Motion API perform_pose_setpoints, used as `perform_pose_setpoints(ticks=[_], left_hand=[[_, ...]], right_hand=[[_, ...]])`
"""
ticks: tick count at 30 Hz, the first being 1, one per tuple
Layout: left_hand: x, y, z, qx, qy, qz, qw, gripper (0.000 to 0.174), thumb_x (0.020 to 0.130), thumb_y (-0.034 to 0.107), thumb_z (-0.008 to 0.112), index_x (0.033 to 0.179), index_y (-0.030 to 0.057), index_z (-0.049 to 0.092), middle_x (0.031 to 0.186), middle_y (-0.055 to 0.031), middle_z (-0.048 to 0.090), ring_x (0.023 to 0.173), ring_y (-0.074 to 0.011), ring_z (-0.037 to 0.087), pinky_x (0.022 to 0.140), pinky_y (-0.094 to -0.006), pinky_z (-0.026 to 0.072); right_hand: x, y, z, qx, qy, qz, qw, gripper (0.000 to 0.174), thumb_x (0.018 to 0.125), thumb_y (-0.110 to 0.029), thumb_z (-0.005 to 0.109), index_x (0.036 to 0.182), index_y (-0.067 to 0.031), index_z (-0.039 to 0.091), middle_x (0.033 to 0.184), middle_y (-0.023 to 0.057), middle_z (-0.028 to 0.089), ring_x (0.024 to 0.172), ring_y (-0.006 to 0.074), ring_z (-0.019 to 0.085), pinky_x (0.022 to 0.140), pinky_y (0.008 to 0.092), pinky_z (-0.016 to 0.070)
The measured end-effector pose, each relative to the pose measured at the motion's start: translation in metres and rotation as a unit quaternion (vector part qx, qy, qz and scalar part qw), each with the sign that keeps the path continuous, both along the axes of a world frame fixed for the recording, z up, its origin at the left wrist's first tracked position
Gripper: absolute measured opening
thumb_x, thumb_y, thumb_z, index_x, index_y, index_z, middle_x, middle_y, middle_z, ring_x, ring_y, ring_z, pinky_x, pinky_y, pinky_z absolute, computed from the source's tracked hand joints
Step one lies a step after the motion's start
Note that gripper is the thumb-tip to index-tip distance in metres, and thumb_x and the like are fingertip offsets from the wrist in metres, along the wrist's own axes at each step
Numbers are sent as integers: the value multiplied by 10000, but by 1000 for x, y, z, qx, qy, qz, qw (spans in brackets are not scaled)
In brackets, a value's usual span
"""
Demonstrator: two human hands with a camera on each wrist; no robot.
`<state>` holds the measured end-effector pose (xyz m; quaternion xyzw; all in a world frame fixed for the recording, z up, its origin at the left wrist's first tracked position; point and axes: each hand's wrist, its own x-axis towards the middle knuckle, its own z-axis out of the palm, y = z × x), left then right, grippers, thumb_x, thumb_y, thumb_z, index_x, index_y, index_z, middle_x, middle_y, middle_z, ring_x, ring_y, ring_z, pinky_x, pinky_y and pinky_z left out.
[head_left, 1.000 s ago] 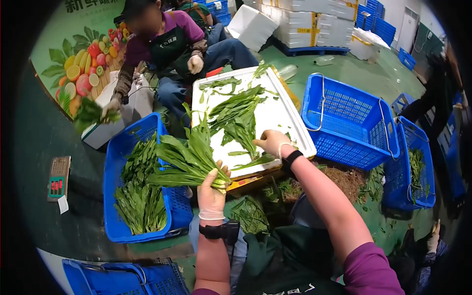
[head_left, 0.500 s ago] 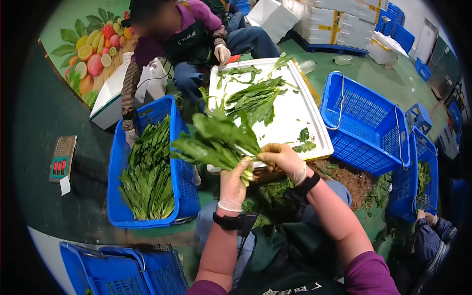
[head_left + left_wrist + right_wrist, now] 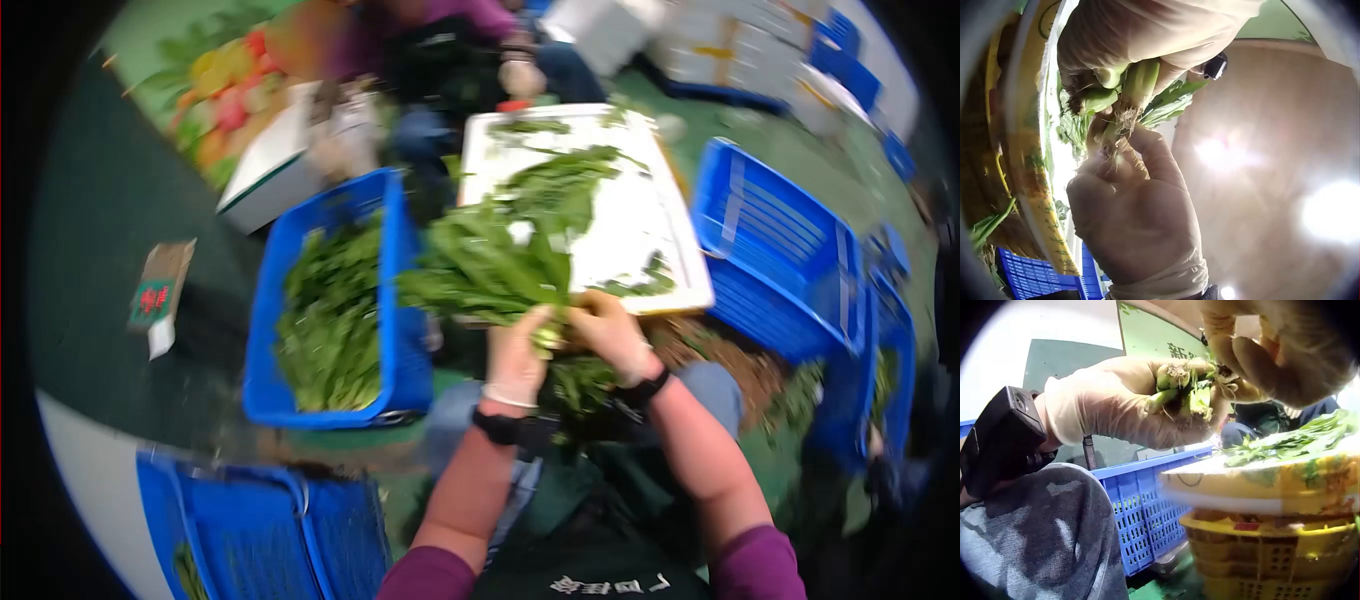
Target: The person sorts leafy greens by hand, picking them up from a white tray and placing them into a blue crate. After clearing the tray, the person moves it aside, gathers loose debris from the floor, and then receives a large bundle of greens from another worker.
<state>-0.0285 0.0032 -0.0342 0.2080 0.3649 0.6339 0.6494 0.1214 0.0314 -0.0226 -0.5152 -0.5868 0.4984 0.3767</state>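
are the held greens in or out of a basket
Out: the left hand grips the greens by their stems, outside the blue baskets.

At the head view's top, the other person point(image 3: 440, 60) is cut off and blurry; at left, red numbers point(image 3: 153, 298) are too smeared to read. The top edge cuts off the left hand point(image 3: 1154, 34) and right hand point(image 3: 1288, 356) in their own wrist views, and both seem to hide part of the leafy bunch point(image 3: 490, 265).
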Motion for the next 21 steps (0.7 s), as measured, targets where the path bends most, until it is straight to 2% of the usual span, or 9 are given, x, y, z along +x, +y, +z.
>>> perform_pose_setpoints(ticks=[2, 5, 7, 10, 13, 16, 18, 19, 21], left_hand=[[2, -1, 5, 25, 34, 26, 999, 172, 878, 33, 647, 1048, 11, 632, 911, -52, 667, 739, -133, 648, 609, -268, 543], [4, 6, -8, 35, 48, 86, 994, 281, 828, 28, 707, 1098, 16, 627, 957, -24, 667, 768, -110, 638, 644, -243, 518], [-5, 4, -3, -24, 94, 16, 995, 344, 816, 27, 719, 1139, -2, 603, 1014, -39, 663, 872, -125, 643, 720, -259, 519], [-1, 10, -15, 25, 70, 70, 995, 311, 831, 46, 710, 1122, -5, 612, 974, -40, 670, 774, -109, 638, 626, -243, 510], [-10, 6, -4, -8, 83, -8, 996, 293, 848, 50, 693, 1124, -5, 613, 973, -38, 672, 765, -108, 638, 626, -245, 517], [-4, 4, -4, 49, -24, 54, 997, 344, 849, 26, 681, 1179, 1, 586, 1084, -48, 649, 931, -141, 631, 783, -287, 528], [-7, 1, 2, 87, -21, 60, 994, 387, 849, -5, 666, 1221, 7, 560, 1144, -43, 628, 1002, -155, 612, 856, -304, 515], [-9, 1, 3, 31, -12, 33, 999, 383, 851, -20, 657, 1221, 7, 560, 1142, -46, 630, 996, -150, 613, 853, -300, 518], [-9, -2, 15, 95, 65, 13, 993, 327, 855, -22, 657, 1174, -4, 585, 1072, -56, 651, 908, -146, 637, 795, -284, 530]], right_hand=[[-6, -2, 4, -45, 105, 15, 993, 235, 871, -131, 585, 1030, 37, 627, 772, 37, 624, 647, 100, 567, 579, 258, 470], [-11, -2, 8, -2, 93, 31, 995, 137, 882, -111, 598, 958, 4, 603, 710, 9, 564, 587, 62, 508, 496, 214, 407], [-4, 8, -13, 2, 86, 45, 995, 137, 876, -70, 623, 989, 1, 596, 755, -2, 566, 569, 49, 480, 481, 210, 386], [-9, 4, 4, 2, 110, 47, 993, 130, 882, -52, 626, 996, 2, 597, 788, -5, 574, 584, 50, 486, 502, 206, 391], [-12, 2, 8, -40, 158, 47, 986, 126, 904, -62, 605, 1015, -4, 604, 791, -8, 577, 599, 47, 486, 516, 197, 379], [-5, 6, 0, -64, 184, 68, 978, 178, 925, -99, 555, 1071, -15, 614, 826, -12, 591, 635, 46, 489, 530, 199, 371], [-16, -3, 24, -88, 172, 69, 979, 236, 920, -144, 572, 1111, -8, 600, 835, -8, 587, 691, 63, 532, 556, 219, 435], [-19, -11, 41, -119, 177, 55, 975, 265, 919, -171, 584, 1123, -3, 590, 853, 5, 589, 715, 77, 550, 597, 236, 484], [-15, -8, 28, -126, 184, 59, 973, 281, 924, -195, 588, 1118, 8, 581, 836, 11, 587, 704, 88, 556, 614, 242, 500]])
